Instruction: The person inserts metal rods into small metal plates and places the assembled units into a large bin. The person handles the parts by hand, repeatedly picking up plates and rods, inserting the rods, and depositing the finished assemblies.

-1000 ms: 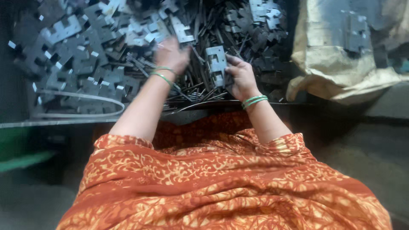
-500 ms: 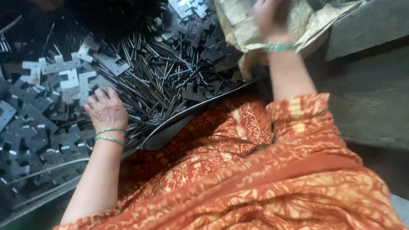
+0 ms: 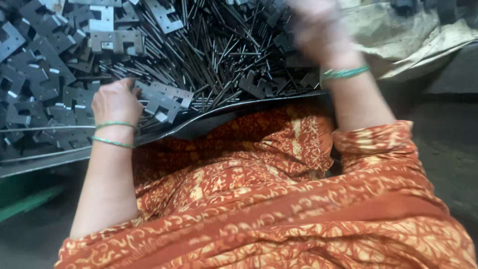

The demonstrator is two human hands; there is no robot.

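Observation:
My left hand (image 3: pixel 115 102), with green bangles at the wrist, rests on a heap of flat notched grey metal plates (image 3: pixel 113 41). Its fingers curl down into the heap beside a stepped plate (image 3: pixel 167 99); they are hidden, so a grip cannot be confirmed. My right hand (image 3: pixel 318 30) is raised over the far right of the pile and is badly blurred. A green bangle (image 3: pixel 344 73) shows at its wrist. A mass of thin dark metal rods (image 3: pixel 219 55) lies between the two hands.
The parts lie in a dark sheet-metal tray whose curved rim (image 3: pixel 239 107) runs just in front of my lap. A crumpled tan sack (image 3: pixel 398 35) sits at the upper right. Orange patterned cloth (image 3: pixel 279 199) covers my knees. A green bar (image 3: pixel 25 204) is at the lower left.
My right hand has come back from the tan sack toward the pile's right side. My left hand has gone from lying flat with spread fingers to curled into the plates. The view shifted.

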